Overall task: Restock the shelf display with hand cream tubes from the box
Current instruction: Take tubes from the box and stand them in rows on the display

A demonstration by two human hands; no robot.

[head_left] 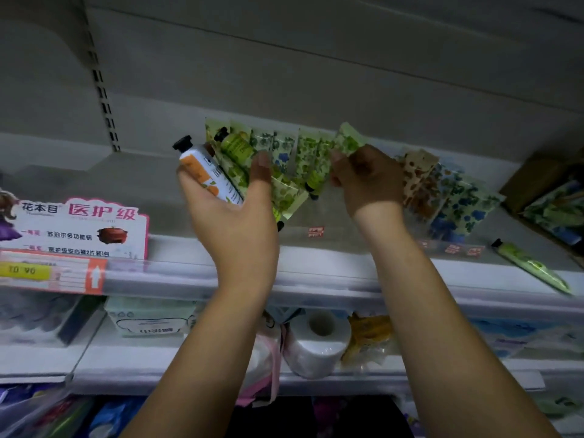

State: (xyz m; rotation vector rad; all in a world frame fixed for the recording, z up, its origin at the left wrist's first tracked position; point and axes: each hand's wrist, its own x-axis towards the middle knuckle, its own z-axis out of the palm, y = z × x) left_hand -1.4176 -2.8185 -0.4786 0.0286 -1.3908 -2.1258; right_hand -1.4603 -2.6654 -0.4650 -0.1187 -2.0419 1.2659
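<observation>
My left hand (234, 207) grips a bunch of hand cream tubes, among them a white-and-orange tube (205, 172) with a black cap and a green tube (235, 146). My right hand (368, 181) pinches a green leaf-print tube (347, 139) at the row of tubes (294, 153) standing on the shelf (331, 248). More printed tubes (448, 197) lean to the right of that hand. The cardboard box (543, 191) sits at the shelf's far right with tubes inside.
A loose green tube (534, 267) lies near the shelf's front edge at right. A pink promotional sign (79, 229) stands at left above a price rail (50, 273). Toilet rolls (316, 339) and packets fill the shelf below.
</observation>
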